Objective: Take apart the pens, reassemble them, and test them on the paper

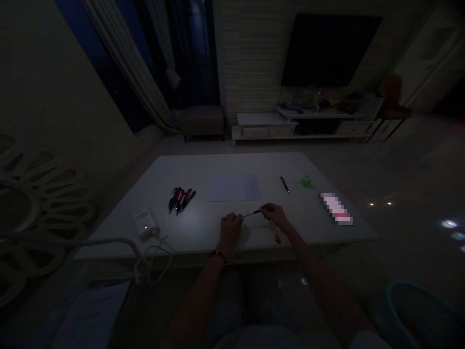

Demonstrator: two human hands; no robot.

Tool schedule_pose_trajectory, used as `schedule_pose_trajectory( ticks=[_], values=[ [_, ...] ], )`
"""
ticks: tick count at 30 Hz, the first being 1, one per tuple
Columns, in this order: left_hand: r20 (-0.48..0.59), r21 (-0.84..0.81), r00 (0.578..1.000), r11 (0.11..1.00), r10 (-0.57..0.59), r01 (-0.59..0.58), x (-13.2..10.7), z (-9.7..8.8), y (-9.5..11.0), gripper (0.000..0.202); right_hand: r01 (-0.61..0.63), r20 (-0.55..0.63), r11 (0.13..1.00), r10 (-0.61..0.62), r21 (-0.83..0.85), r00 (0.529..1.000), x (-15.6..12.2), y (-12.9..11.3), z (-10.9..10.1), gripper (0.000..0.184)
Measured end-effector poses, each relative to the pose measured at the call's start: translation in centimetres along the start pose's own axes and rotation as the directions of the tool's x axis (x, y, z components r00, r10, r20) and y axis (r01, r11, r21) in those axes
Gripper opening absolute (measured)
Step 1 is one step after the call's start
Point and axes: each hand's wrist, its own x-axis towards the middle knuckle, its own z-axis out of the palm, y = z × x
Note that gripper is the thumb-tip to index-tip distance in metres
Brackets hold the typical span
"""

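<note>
The room is dim. My left hand point(231, 226) rests on the white table point(203, 165), fingers curled round one end of a thin dark pen point(251, 213). My right hand point(273, 213) pinches the pen's other end, so it spans the gap between both hands just above the tabletop. A sheet of paper point(234, 187) lies just beyond my hands. A bundle of several pens point(180, 199) lies to the left of the sheet. A single pen point(284, 184) lies to the right of it.
A small green object point(305, 181) and a blurred-out pink and white item point(336, 208) sit on the table's right side. A white device point(145, 222) with a lit dot and trailing cable sits at the left front. A small tan bit point(277, 238) lies near my right wrist.
</note>
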Motion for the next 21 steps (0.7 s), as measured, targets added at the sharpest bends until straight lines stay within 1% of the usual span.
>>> schedule_pose_trajectory(
  ticks=[4,7,10,15,18,21],
  values=[
    [0.017,0.036,1.0,0.999,-0.024,0.023,0.0,-0.2,0.1,0.019,-0.013,-0.083,1.0,0.011,-0.021,0.996,0.1,1.8,-2.3,0.036],
    [0.01,0.038,1.0,0.999,-0.017,0.016,0.0,-0.2,0.0,0.019,0.002,-0.153,0.995,-0.018,-0.099,0.988,0.5,3.0,-2.7,0.031],
    [0.006,0.039,1.0,0.999,-0.01,0.01,0.1,-0.2,0.0,0.019,0.05,-0.183,0.971,-0.095,-0.235,0.979,1.5,3.4,-1.6,0.022],
    [0.004,0.053,0.999,0.998,-0.034,0.034,0.1,-0.3,0.0,0.018,0.109,-0.151,0.883,-0.198,-0.457,0.969,3.9,2.9,1.2,0.016],
    [0.015,0.047,0.999,0.998,-0.037,0.036,0.1,-0.3,0.0,0.019,0.15,-0.122,0.852,-0.241,-0.502,0.963,4.4,2.9,1.5,0.017],
    [0.028,0.039,0.999,0.999,-0.034,0.032,0.1,-0.2,0.0,0.018,0.181,-0.156,0.875,-0.276,-0.449,0.948,3.5,2.6,1.1,0.021]
  ],
)
